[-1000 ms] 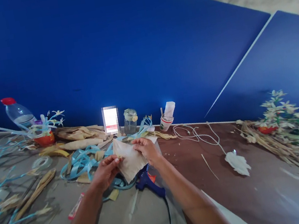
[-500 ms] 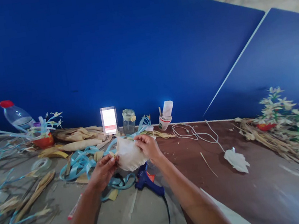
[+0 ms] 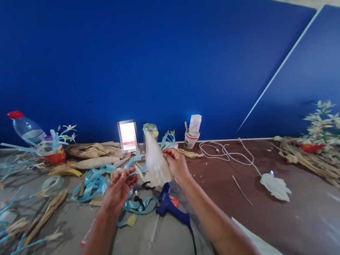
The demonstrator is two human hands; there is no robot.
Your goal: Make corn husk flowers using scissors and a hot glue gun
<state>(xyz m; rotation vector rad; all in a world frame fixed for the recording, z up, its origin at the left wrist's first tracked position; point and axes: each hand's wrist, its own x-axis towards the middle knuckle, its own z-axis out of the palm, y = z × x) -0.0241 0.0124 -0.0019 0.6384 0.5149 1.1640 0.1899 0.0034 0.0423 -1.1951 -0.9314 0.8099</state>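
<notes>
In the head view, my right hand pinches the edge of a pale, thin dried husk, which hangs upright and narrow in front of a glass jar. My left hand is to the left of the husk, apart from it, its fingers bent together. Whether something small sits in those fingers I cannot make out. Below the husk a blue hot glue gun lies on the table with its cord running toward me. Light-blue ribbon is heaped behind and beside my left hand.
Blue-wrapped stems and a tape roll lie at left. Behind are a red-capped bottle, a red cup, more husks and a white cup. A white cable and white flowers are at right.
My left hand has come away from the husk, which both hands held spread out. In my right hand it now hangs narrower and turned upright. The view has shifted slightly.
</notes>
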